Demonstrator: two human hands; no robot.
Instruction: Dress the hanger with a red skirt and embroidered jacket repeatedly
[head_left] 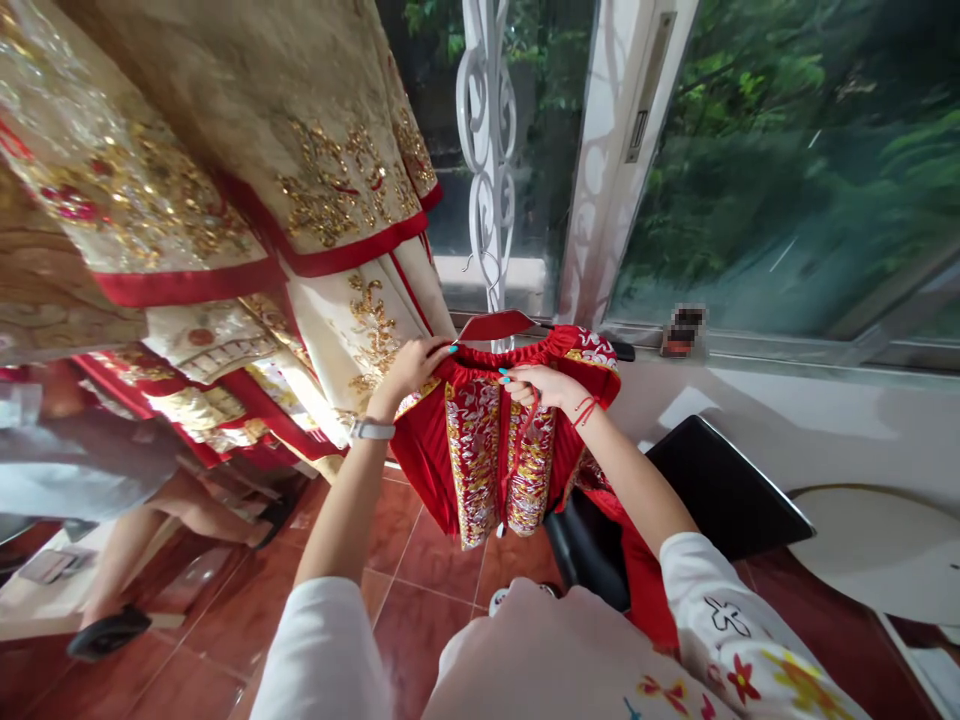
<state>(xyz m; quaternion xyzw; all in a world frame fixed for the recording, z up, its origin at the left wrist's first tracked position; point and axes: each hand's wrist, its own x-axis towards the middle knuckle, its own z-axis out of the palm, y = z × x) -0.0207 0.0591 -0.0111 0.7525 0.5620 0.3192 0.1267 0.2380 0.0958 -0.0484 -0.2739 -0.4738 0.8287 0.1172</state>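
Observation:
In front of me hangs a red garment (474, 455) with a gathered top edge and bands of gold and white embroidery. A hanger with a red cover (499, 326) shows above its neckline, and thin wire hooks rise in front of the white ironwork. My left hand (414, 368) grips the gathered edge at the left, its fingers closed on the cloth. At the front right of the edge, my right hand (541, 385) is closed in a pinch on the fabric. A thin red cord (523, 440) hangs down from that hand. Its fingertips partly hide the cloth they hold.
Cream and gold sequined gowns (337, 190) with red trim hang at left. A person's legs (127, 550) show beyond them. White scrolled ironwork (486, 130) stands by the window (750, 200). Right are a black panel (720, 490), a black seat (589, 550) and a round tabletop (885, 550).

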